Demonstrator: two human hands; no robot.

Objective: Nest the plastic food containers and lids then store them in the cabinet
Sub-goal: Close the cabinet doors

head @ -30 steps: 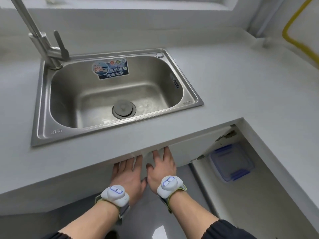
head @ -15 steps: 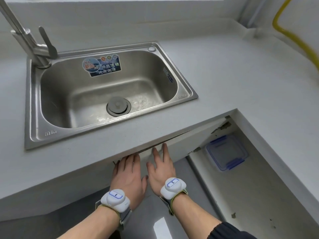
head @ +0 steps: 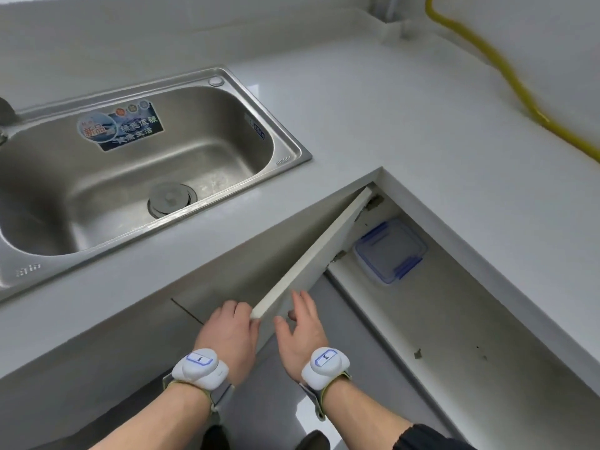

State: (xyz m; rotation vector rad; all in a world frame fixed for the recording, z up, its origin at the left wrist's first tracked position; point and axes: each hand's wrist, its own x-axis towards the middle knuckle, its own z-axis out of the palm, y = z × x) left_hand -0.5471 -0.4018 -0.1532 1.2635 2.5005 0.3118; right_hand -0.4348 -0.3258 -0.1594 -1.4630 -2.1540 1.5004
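White L-shaped kitchen countertop here, with a stainless sink set into it on the left. The sink has a blue sticker on its back wall and the drain sits in the bottom. A yellow hose snakes along the counter by the far right wall. Below the inside corner of the counter, the cabinet door stands partway open, hinged up by that corner with its free end swung out toward me. My left hand is at that free end on the outer side. Its fingers are curled around the door's edge, though the tips are hidden behind the panel, so I can't say how tight the grip is. My right hand is just beside it on the inner side, fingers straight and a bit spread, lying against the door's inside face with the thumb out to the left. It's pressing, not grabbing. Both wrists wear chunky white bands, left and right. The plastic container, clear with blue clips on its lid, lies flat on the cabinet shelf. It's way at the far end near the hinges, well apart from both hands. Can't tell whether anything's nested inside it. There are a few dark specks on the shelf closer to me.
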